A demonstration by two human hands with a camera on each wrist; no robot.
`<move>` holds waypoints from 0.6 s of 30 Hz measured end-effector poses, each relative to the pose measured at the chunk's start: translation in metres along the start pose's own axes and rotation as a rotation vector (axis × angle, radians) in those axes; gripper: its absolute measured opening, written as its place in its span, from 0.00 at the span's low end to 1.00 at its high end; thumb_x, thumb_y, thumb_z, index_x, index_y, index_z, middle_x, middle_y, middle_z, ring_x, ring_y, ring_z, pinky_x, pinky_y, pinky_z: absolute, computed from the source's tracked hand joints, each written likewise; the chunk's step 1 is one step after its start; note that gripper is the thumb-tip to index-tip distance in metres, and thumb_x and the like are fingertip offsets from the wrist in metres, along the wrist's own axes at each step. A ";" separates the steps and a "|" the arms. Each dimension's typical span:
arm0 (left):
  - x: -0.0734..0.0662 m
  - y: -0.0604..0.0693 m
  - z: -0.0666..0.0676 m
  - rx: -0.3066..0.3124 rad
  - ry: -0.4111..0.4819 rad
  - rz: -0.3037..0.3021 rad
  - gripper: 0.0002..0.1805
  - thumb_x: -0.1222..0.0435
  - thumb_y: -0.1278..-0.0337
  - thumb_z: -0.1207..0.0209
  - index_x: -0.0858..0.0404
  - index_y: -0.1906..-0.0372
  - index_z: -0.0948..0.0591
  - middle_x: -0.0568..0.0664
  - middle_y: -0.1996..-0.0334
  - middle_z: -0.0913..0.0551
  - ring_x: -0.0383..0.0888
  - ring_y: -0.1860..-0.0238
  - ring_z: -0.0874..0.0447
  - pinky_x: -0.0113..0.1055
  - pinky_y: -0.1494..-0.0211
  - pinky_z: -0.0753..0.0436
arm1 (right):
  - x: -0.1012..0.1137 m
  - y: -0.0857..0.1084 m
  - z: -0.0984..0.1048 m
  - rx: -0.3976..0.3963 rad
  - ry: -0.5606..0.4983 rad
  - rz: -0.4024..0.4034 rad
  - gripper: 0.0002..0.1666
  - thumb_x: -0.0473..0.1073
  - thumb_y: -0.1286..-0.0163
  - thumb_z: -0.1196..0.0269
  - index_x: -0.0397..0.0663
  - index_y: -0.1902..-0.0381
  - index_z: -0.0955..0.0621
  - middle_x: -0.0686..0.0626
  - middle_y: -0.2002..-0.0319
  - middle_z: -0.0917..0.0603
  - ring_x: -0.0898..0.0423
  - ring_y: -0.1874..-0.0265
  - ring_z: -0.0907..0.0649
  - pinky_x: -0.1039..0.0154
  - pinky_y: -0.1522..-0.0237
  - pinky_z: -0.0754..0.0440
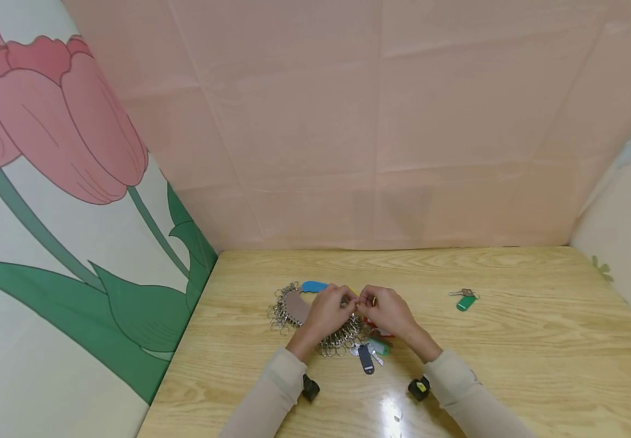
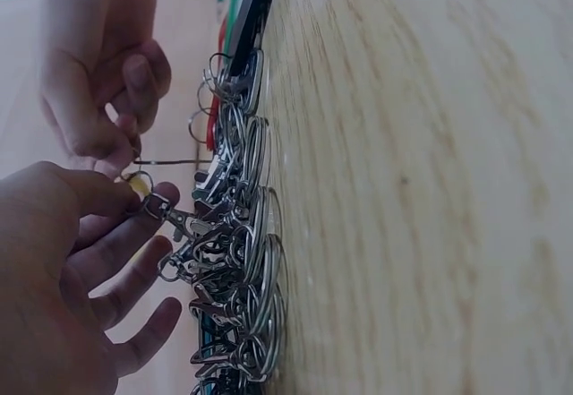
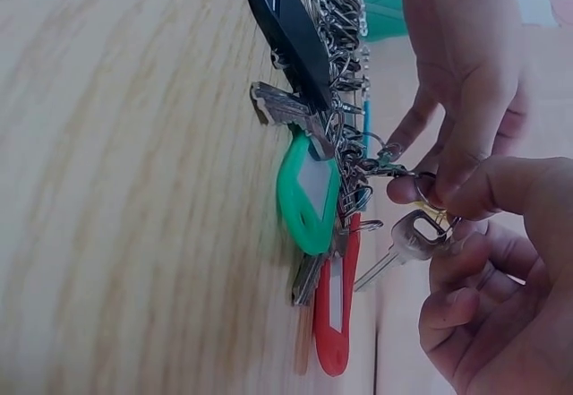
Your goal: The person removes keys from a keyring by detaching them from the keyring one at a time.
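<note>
In the left wrist view, my left hand (image 2: 54,261) pinches a split ring (image 2: 150,200) joined to a swivel clip on a row of metal clips and rings (image 2: 255,234). My right hand (image 3: 515,296) pinches a small ring bearing a silver key (image 3: 414,236), held against that split ring. The fingertips of both hands nearly meet. Under them lies a brown curved holder (image 1: 296,306) edged with clips. A dark tag (image 1: 366,359), a green tag (image 3: 309,193) and a red tag (image 3: 336,310) hang from clips beside my hands.
A key with a green tag (image 1: 465,302) lies on the right of the wooden table (image 1: 540,340). Behind my left hand is a blue piece (image 1: 313,286). Pink cloth (image 1: 304,121) stands along the back edge, and a tulip-patterned panel (image 1: 69,115) on the left.
</note>
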State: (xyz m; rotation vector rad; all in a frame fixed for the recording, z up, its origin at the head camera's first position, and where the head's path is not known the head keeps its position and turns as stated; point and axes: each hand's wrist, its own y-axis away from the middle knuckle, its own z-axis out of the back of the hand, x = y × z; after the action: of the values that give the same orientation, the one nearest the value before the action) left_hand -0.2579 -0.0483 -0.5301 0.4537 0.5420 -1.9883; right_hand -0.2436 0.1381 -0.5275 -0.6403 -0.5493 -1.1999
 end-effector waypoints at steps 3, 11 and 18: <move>0.000 0.000 0.000 -0.008 -0.011 -0.006 0.08 0.57 0.23 0.38 0.53 0.56 0.10 0.43 0.61 0.13 0.38 0.60 0.21 0.31 0.59 0.26 | 0.000 0.000 0.001 0.009 -0.010 0.009 0.06 0.41 0.32 0.30 0.53 0.68 0.17 0.57 0.75 0.19 0.61 0.77 0.23 0.66 0.74 0.28; 0.001 0.000 0.001 -0.015 -0.026 -0.009 0.08 0.56 0.22 0.38 0.52 0.56 0.10 0.42 0.62 0.13 0.36 0.62 0.23 0.31 0.60 0.27 | 0.001 0.001 0.004 0.037 -0.034 0.020 0.05 0.39 0.32 0.30 0.54 0.68 0.17 0.57 0.74 0.19 0.60 0.75 0.22 0.66 0.74 0.28; 0.002 0.000 0.001 -0.010 -0.015 -0.007 0.08 0.56 0.23 0.38 0.52 0.56 0.10 0.42 0.62 0.13 0.36 0.62 0.24 0.31 0.59 0.27 | 0.000 0.000 0.002 0.031 -0.014 -0.004 0.05 0.41 0.34 0.30 0.55 0.68 0.17 0.57 0.74 0.19 0.61 0.77 0.23 0.66 0.76 0.30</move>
State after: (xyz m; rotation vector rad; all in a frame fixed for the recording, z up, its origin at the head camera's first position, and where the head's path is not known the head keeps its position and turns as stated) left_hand -0.2584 -0.0501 -0.5304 0.4308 0.5437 -1.9933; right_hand -0.2436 0.1396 -0.5264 -0.6219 -0.5805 -1.1890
